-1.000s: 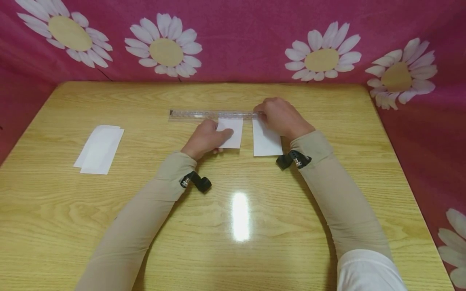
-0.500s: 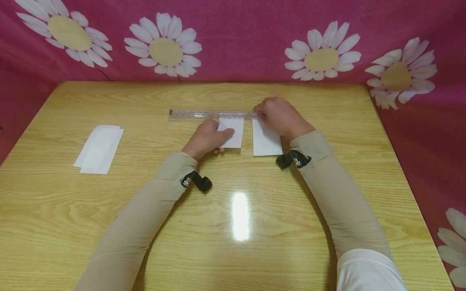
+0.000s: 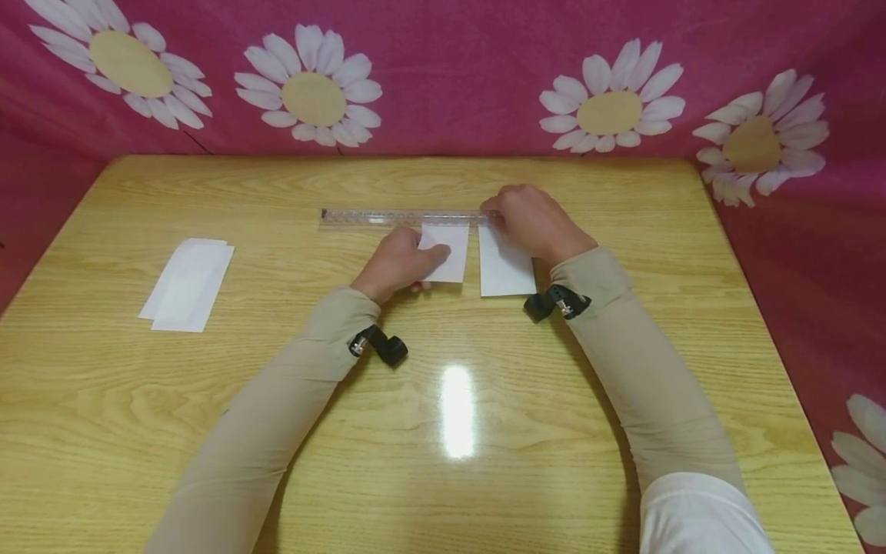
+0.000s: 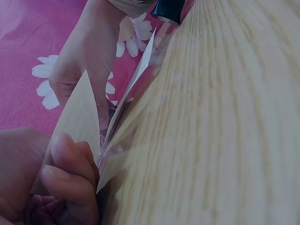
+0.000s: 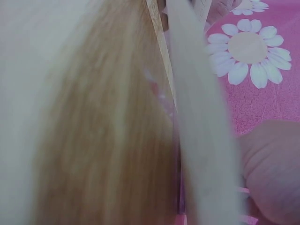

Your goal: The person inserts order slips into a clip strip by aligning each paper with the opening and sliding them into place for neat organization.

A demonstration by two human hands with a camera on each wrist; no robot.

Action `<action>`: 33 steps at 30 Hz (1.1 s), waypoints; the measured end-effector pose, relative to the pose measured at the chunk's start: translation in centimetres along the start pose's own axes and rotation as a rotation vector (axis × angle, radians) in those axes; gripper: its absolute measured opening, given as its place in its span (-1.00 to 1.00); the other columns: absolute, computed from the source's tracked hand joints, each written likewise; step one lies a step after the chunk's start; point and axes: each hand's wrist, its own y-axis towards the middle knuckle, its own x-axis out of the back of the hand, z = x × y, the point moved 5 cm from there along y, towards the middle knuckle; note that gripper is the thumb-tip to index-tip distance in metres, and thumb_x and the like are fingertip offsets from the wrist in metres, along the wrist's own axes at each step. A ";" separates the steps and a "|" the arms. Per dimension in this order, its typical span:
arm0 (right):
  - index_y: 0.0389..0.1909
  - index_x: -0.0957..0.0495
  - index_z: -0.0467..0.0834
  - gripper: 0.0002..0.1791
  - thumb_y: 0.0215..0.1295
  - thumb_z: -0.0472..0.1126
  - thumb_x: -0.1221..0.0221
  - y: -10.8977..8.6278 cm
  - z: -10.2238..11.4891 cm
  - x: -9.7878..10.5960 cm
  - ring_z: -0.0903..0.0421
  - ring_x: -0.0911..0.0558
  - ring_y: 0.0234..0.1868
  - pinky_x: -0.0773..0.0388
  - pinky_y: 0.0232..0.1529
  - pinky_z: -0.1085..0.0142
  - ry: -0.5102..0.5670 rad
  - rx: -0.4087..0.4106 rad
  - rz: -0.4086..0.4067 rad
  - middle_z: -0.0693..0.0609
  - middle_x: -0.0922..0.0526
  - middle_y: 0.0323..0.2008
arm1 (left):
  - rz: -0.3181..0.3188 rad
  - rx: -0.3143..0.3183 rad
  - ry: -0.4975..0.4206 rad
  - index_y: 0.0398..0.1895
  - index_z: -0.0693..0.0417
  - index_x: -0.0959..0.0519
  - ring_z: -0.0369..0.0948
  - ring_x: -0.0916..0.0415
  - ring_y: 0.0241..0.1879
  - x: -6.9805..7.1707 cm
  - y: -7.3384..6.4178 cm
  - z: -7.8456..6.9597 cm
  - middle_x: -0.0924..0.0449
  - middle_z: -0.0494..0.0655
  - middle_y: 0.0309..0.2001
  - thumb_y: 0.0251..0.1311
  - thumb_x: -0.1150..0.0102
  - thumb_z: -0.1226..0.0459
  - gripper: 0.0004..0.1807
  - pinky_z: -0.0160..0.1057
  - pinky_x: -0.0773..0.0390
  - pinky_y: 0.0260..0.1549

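The left hand pinches a white paper card, with the thumb on top and the other fingers bent underneath, and just the card between them; that card sits near the middle of the frame, its top edge by the clear plastic ruler; the left wrist view shows small marks and lines on one side of it; the right hand, a bit right of the middle, has its fingers curled down on the right end of the ruler; I cannot tell if they also press the second white paper card below them; the step looks like lining the first card up along the ruler; the next move seems to call for a steady ruler and a straight card; a thin gap parts the two cards; more white papers overlap at the left of the frame, on the wooden table; the right hand hides part of the second card and the ruler's end; black wrist mounts poke out close by; pink daisy cloth fills the top
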 end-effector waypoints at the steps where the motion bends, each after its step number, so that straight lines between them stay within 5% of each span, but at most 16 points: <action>1: 0.21 -0.65 -0.18 -0.65 0.52 -0.33 -0.08 0.0 0.0 0.0 -0.18 -0.68 0.13 -0.56 0.29 -0.03 0.001 -0.001 0.001 -0.24 -0.73 0.08 | -0.001 -0.002 0.000 -0.26 0.09 -0.47 -0.27 -0.44 -0.67 0.0 0.0 0.0 -0.52 -0.14 -0.58 0.42 -0.22 0.07 -0.72 -0.33 -0.52 -0.57; 33: 0.22 -0.65 -0.17 -0.65 0.53 -0.32 -0.07 0.1 0.0 -0.1 -0.19 -0.66 0.18 -0.54 0.32 -0.03 0.003 -0.010 0.015 -0.24 -0.71 0.11 | -0.011 -0.030 0.000 -0.33 0.07 -0.41 -0.26 -0.44 -0.72 -0.8 0.1 -0.6 -0.51 -0.14 -0.67 0.40 -0.23 0.06 -0.68 -0.33 -0.49 -0.60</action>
